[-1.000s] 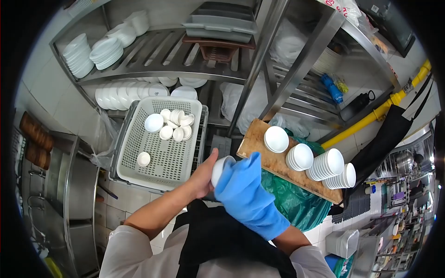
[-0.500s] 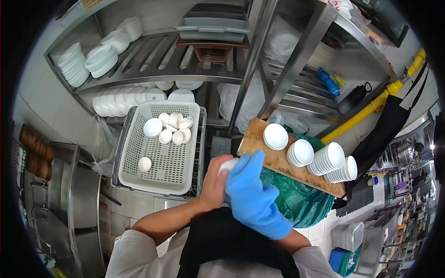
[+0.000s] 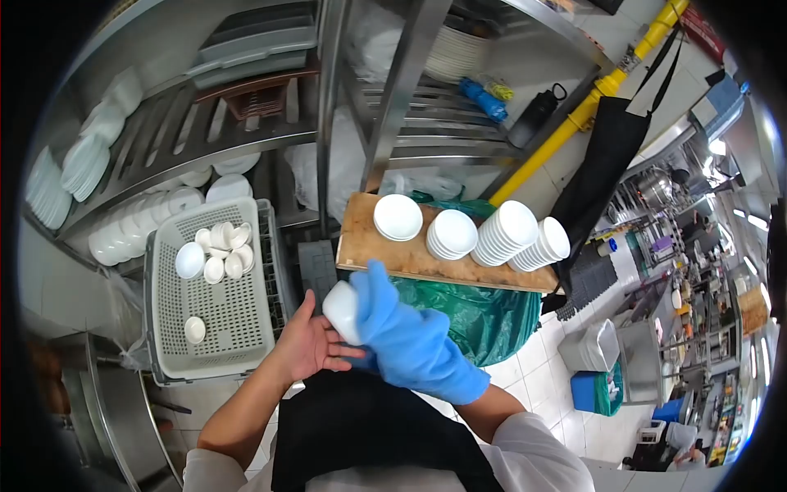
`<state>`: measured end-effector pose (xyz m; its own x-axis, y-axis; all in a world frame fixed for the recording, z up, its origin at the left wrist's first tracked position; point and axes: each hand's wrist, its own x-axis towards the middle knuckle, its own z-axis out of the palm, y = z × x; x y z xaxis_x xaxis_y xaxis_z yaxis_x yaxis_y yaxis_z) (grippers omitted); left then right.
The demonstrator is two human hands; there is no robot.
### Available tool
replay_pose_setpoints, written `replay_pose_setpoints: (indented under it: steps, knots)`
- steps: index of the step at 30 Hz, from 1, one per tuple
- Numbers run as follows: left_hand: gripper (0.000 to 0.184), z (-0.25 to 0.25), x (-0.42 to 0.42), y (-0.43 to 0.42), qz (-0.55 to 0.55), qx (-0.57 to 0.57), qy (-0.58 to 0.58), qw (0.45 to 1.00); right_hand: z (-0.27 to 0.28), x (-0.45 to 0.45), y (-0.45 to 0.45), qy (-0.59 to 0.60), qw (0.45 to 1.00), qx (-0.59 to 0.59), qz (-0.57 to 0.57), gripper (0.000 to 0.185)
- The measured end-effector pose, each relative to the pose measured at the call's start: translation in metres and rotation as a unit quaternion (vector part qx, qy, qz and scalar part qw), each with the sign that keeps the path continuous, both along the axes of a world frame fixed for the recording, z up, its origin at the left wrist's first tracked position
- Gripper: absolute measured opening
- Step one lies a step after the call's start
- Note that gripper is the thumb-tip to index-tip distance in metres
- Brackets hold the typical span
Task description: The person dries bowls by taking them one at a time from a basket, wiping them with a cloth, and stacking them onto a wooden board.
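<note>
My right hand [image 3: 410, 340] is covered by a blue cloth [image 3: 422, 353] and grips a small white bowl [image 3: 340, 312] through it. The cloth hides the fingers of that hand. My left hand [image 3: 310, 343] is open beside the bowl, palm up with fingers spread; whether a fingertip touches the bowl's underside I cannot tell. Just beyond the hands, a wooden board [image 3: 361, 238] bears a single white bowl [image 3: 398, 217], a short bowl stack [image 3: 452, 234] and two taller bowl stacks [image 3: 503, 232].
To the left stands a grey perforated basket [image 3: 168, 328] with several small white cups [image 3: 221, 236] and a white bowl [image 3: 189, 260]. Green plastic [image 3: 459, 324] hangs under the board. A metal shelf [image 3: 188, 123] holds dishes behind. A yellow pipe [image 3: 557, 119] and a black apron [image 3: 594, 164] are at the right.
My view has turned right. My left hand has come off the bowl and opened. The bowl now shows more plainly in the cloth-covered right hand.
</note>
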<state>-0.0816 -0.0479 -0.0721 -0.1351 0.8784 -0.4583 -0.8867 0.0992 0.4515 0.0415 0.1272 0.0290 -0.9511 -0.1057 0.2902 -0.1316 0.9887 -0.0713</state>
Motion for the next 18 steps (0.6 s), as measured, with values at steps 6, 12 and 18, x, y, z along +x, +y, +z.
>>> replay_pose_setpoints:
  steps: [6, 12, 18]
  knots:
    - [0.064, 0.014, 0.017, 0.003, -0.007, -0.018, 0.117, 0.993, 0.032, -0.005, 0.055, 0.1, 0.985, 0.079, -0.121, 0.046]
    - [0.05, -0.002, 0.027, 0.002, -0.002, -0.053, 0.121, 0.991, 0.013, -0.004, 0.129, 0.119, 0.939, 0.272, -0.175, 0.017]
    - [0.048, -0.002, 0.033, -0.007, 0.037, -0.081, 0.125, 0.988, -0.018, -0.05, 0.144, 0.103, 0.965, 0.208, -0.126, 0.023]
